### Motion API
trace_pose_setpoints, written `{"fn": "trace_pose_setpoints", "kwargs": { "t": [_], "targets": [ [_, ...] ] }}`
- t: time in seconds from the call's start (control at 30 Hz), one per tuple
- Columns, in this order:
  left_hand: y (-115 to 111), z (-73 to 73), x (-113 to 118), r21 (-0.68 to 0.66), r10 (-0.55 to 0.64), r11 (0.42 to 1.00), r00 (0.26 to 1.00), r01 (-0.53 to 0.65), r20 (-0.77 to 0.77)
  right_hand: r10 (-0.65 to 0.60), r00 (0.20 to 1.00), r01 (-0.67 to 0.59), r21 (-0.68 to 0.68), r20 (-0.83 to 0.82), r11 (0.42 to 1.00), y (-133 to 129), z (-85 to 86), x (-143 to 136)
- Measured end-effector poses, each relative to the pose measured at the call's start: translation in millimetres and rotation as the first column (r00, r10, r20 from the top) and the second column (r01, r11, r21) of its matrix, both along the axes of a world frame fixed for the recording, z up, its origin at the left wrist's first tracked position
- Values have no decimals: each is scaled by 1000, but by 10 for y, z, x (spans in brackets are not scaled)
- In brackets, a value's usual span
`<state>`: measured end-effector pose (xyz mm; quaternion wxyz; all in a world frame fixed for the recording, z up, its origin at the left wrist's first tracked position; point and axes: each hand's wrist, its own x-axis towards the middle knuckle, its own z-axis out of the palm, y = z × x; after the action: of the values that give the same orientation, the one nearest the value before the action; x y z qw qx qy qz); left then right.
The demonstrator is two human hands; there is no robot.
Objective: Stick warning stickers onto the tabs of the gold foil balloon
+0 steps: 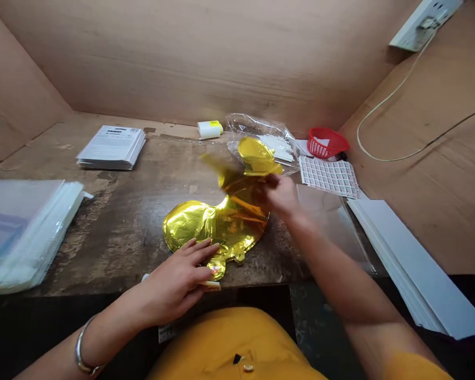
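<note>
While the right hand [281, 195] pinches a blurred fold of gold foil [187, 224], left hand [182, 277] rests fingers-out on it near the table's [114, 232] front edge; grip on white strip [212, 285] unclear. Probably light, slick, crease-prone; best taken by its edges.

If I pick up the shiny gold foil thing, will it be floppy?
Probably floppy: the gold foil bends at the right hand. It's likely light, since it looks thin and wrinkled. Its glossy surface might feel slippery.

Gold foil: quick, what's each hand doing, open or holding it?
Left hand: resting on the gold foil; grip on the pale strip can't be told.
Right hand: closed, holding raised gold foil.
</note>
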<state>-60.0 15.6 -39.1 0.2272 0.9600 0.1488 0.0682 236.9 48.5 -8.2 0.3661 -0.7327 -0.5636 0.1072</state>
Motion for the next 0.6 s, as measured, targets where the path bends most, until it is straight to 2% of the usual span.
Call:
{"fn": "trace_pose_setpoints", "kwargs": {
  "t": [0.03,0.07,0.13,0.27,0.37,0.4,0.47,0.5,0.53,0.57,0.6],
  "targets": [
    [9,-16,-6,-6,-7,1000,1000,7,-10,-148,988,151,-64,50,987,158,32,171],
    [16,-31,-11,-15,-8,1000,1000,8,-20,-243,966,250,-87,86,964,291,44,338],
    [21,-55,-16,-35,-3,999,1000,2,-31,-366,920,384,-132,141,914,461,6,628],
    [42,-85,-4,-58,-2,998,999,-1,-46,-496,849,522,-137,183,842,524,-114,913],
    [85,-66,-2,-80,-7,997,999,3,-52,-531,826,547,-43,188,836,454,-28,821],
    [92,-39,-10,-89,-10,996,999,6,-51,-519,834,527,8,187,850,387,35,721],
    [76,55,-41,-114,-11,993,1000,8,-25,-410,893,395,111,188,912,144,176,417],
    [50,121,-57,-138,6,990,1000,-5,6,-273,945,241,182,179,953,-35,242,226],
    [16,195,-70,-179,47,983,998,-39,40,-86,980,54,181,179,982,-243,299,25],
    [-23,272,-74,-244,112,966,991,-92,70,87,986,-104,116,144,988,-466,345,-176],
    [-62,345,-68,-339,212,924,975,-176,71,251,966,-253,21,62,967,-686,375,-364]
  ]
}}
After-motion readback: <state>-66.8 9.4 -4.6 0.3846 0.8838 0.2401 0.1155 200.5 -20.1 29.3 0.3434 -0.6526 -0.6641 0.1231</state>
